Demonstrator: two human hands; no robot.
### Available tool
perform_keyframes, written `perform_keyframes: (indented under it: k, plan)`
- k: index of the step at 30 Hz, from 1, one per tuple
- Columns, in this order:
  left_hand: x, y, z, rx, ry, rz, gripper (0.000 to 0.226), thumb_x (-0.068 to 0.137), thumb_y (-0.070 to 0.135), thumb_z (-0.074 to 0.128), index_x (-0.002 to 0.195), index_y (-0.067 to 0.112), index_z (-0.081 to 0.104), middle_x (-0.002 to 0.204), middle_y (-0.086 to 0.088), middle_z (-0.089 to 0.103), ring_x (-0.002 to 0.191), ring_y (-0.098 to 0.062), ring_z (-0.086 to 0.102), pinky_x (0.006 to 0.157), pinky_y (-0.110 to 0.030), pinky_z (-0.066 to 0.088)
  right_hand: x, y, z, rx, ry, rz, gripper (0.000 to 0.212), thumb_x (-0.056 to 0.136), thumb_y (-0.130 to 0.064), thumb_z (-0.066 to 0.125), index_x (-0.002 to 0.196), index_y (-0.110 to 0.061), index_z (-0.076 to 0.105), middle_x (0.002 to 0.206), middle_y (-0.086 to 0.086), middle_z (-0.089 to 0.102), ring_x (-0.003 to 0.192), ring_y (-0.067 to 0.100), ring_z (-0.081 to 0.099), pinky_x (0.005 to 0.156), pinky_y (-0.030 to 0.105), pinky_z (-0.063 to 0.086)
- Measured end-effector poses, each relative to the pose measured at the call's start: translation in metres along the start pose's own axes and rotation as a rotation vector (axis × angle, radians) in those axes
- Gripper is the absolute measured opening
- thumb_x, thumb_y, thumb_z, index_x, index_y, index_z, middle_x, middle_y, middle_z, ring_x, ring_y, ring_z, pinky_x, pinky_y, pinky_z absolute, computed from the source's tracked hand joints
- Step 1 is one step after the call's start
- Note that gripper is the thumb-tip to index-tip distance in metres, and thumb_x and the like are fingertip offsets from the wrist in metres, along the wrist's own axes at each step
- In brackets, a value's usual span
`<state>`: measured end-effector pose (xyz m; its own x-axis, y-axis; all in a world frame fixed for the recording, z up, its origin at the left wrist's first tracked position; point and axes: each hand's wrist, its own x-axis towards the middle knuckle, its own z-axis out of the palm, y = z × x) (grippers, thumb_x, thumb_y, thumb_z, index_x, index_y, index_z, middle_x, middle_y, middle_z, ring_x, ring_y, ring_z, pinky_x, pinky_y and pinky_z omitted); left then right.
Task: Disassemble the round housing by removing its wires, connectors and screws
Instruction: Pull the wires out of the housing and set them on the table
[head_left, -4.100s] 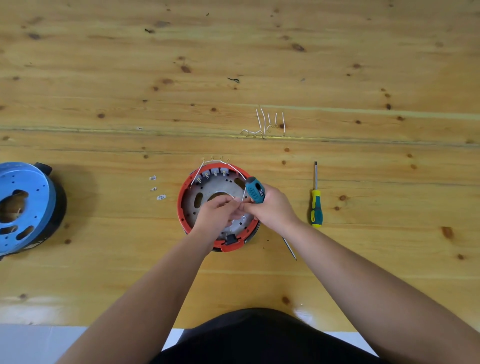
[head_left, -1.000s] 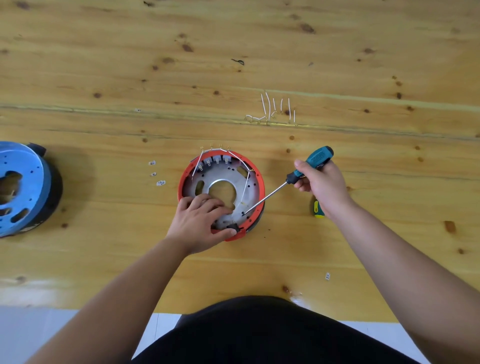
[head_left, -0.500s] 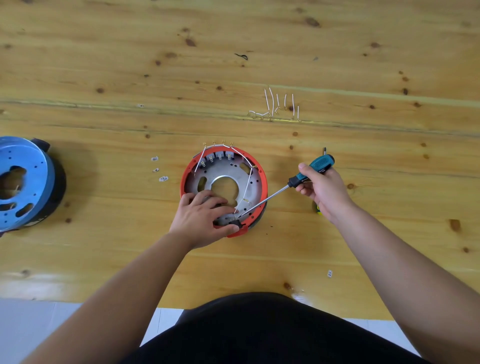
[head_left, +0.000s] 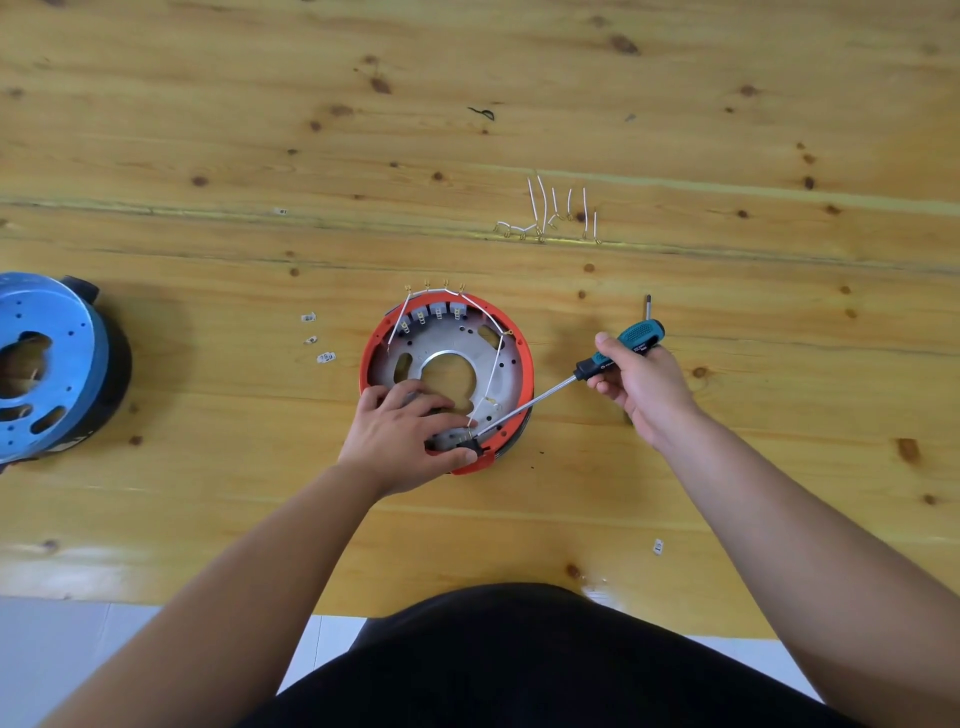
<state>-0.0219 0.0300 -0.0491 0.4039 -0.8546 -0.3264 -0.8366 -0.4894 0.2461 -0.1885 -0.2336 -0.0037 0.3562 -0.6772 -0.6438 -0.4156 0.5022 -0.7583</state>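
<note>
**Working a screwdriver tip into the red-rimmed housing**

Lying at the far left of the knotty, varnished pine table (head_left: 208, 499) was a second round unit (head_left: 49, 364), its blue perforated faceplate set on a black body. Further right, three small pale connectors (head_left: 317, 338) sat loose on the wood, just beside the round housing (head_left: 447, 379). That housing stood near the table's middle: a smooth red plastic ring around a grey metal disc with a large central hole and smaller drilled holes. Thin white wires (head_left: 498, 358) with brass-coloured ends looped across its far and right parts. The left hand (head_left: 402, 441) pressed on the housing's near edge, fingers bent over the disc and thumb against the rim. The right hand (head_left: 641, 387) was clamped round the teal-and-black ribbed handle of a screwdriver (head_left: 597, 366), whose slim steel shaft slanted down to the near rim beside the left thumb. Behind that hand poked the tip of another screwdriver (head_left: 648, 306). Farther back lay a row of removed white wires (head_left: 556, 213); one more connector (head_left: 658, 546) lay near the front edge.
</note>
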Motion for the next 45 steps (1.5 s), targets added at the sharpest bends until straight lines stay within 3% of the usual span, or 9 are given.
perform_keyframes:
  k: [14, 19, 29, 38, 45]
  plan:
    - [0.001, 0.0, 0.0, -0.003, -0.015, -0.005, 0.074, 0.079, 0.097, 0.011, 0.132, 0.065, 0.052, 0.142, 0.035, 0.05, 0.146, -0.006, 0.023, 0.114, -0.042, 0.016, -0.024, 0.028, -0.013, 0.183, 0.084, -0.02, 0.026, 0.1, -0.027, 0.073, 0.104, -0.004, 0.062, 0.077, 0.009, 0.073, 0.057, 0.016, 0.066, 0.059, 0.022, 0.058]
    - [0.001, 0.001, 0.0, -0.018, -0.003, -0.01, 0.068, 0.081, 0.096, 0.018, 0.13, 0.065, 0.053, 0.138, 0.037, 0.052, 0.144, -0.005, 0.025, 0.113, -0.042, 0.017, -0.031, 0.036, -0.013, 0.245, 0.075, -0.021, 0.029, 0.1, -0.025, 0.072, 0.113, -0.002, 0.06, 0.078, 0.01, 0.073, 0.059, 0.016, 0.068, 0.059, 0.021, 0.058]
    - [0.001, 0.001, -0.001, -0.024, -0.011, -0.017, 0.067, 0.081, 0.095, 0.021, 0.13, 0.063, 0.054, 0.138, 0.037, 0.052, 0.145, -0.005, 0.025, 0.114, -0.041, 0.017, -0.044, 0.049, -0.015, 0.298, 0.064, -0.104, 0.023, 0.1, -0.023, 0.07, 0.109, -0.006, 0.058, 0.073, 0.004, 0.072, 0.062, 0.015, 0.069, 0.064, 0.022, 0.06]
    - [0.002, 0.001, 0.0, -0.031, -0.003, -0.021, 0.068, 0.08, 0.097, 0.02, 0.13, 0.064, 0.053, 0.137, 0.037, 0.052, 0.144, -0.005, 0.026, 0.112, -0.04, 0.016, -0.049, 0.063, -0.022, 0.394, 0.039, -0.069, 0.022, 0.098, -0.023, 0.072, 0.11, -0.009, 0.059, 0.083, 0.006, 0.071, 0.068, 0.016, 0.07, 0.068, 0.022, 0.06]
    - [0.002, 0.0, 0.001, -0.029, 0.005, -0.024, 0.07, 0.079, 0.098, 0.018, 0.13, 0.065, 0.053, 0.137, 0.037, 0.053, 0.144, -0.004, 0.026, 0.112, -0.04, 0.016, -0.042, 0.043, -0.019, 0.259, 0.091, -0.135, 0.021, 0.101, -0.023, 0.07, 0.108, -0.008, 0.058, 0.077, 0.006, 0.07, 0.061, 0.016, 0.068, 0.063, 0.022, 0.059]
